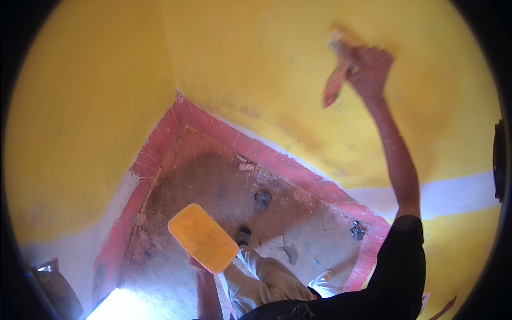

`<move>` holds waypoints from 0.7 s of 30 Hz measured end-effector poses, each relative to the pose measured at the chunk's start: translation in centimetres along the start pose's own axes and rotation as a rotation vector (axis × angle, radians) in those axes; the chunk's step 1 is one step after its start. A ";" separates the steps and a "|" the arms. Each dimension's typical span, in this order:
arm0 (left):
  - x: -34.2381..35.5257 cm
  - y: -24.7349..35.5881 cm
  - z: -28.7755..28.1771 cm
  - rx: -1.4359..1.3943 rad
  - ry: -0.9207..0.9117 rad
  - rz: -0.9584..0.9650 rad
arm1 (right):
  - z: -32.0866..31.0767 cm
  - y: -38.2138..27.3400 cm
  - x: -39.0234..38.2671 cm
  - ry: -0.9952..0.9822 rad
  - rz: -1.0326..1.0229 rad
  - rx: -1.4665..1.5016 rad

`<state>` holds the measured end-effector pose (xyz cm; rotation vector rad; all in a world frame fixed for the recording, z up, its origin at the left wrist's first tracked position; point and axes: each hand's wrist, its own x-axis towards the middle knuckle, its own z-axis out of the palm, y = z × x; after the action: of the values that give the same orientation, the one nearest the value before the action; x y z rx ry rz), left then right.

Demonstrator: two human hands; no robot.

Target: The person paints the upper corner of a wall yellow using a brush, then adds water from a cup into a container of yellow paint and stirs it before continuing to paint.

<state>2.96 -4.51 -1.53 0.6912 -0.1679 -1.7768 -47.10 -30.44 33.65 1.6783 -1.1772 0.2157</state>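
My right hand is raised at the upper right and closed round a paintbrush. The brush's reddish handle points down, and its blurred head is at or close to the yellow wall; I cannot tell whether it touches. Low in front of my body, my left hand grips a rectangular orange-yellow container with rounded corners. Most of that hand's fingers are hidden behind the container. Whether its smooth orange face is paint inside or a solid surface is unclear.
A red-pink band runs along the wall bottoms and meets at a corner. Dark crumpled lumps and rubble lie on the rough floor. A dark rounded object stands at lower left. Part of another person's arm shows at lower right.
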 end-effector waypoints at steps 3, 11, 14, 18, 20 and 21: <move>0.8 -0.5 0.6 -0.002 -0.026 -0.023 | 4.2 -8.9 -7.2 -0.133 -0.007 0.219; 0.0 0.4 1.1 0.004 -0.024 0.013 | -2.1 2.0 4.4 -0.029 0.043 0.027; 0.3 0.5 1.8 -0.001 -0.039 0.011 | -4.9 6.1 8.9 0.248 -0.033 -0.026; 0.0 0.6 2.4 -0.007 -0.049 0.022 | -1.8 2.6 6.6 0.112 -0.041 -0.052; -0.3 0.5 2.4 -0.009 -0.055 0.019 | 1.4 -1.4 2.5 0.020 -0.089 0.055; -0.2 0.5 2.4 -0.010 -0.058 0.018 | 1.9 -3.5 1.2 -0.035 -0.099 0.127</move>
<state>2.15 -4.99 0.74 0.6298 -0.2034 -1.7807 -44.44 -32.72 31.35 1.8533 -1.1227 0.2031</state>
